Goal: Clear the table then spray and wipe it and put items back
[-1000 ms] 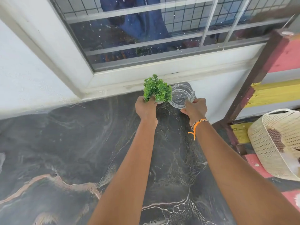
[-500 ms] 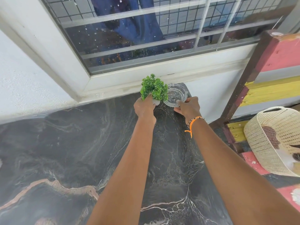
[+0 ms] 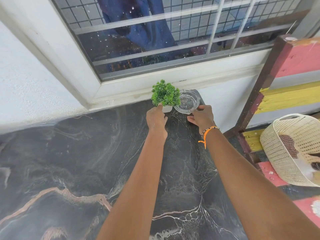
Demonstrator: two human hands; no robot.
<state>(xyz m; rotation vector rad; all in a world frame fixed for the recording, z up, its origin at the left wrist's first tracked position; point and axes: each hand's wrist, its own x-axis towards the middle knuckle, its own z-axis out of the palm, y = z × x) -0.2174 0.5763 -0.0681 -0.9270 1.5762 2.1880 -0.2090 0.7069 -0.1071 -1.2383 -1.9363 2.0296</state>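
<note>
A small green plant [image 3: 165,96] in a white pot stands at the far right corner of the dark marble table [image 3: 72,161], close under the window sill. A clear glass ashtray [image 3: 188,101] sits flat right beside it, touching its leaves. My left hand [image 3: 156,119] is just in front of the pot, one fingertip against the pot's left side and the thumb apart from it. My right hand [image 3: 202,116] lies in front of the ashtray with spread fingers, the fingertips at its near rim and the thumb off it.
The white wall and window frame [image 3: 131,90] border the table's far edge. Right of the table stands a painted red and yellow wooden shelf [image 3: 284,94]. A cream woven basket [image 3: 292,149] sits on a lower board beside the table's right edge.
Both hands carried the plant and the ashtray forward and set them down at the far corner. The fingers have loosened and drawn back slightly from both items.
</note>
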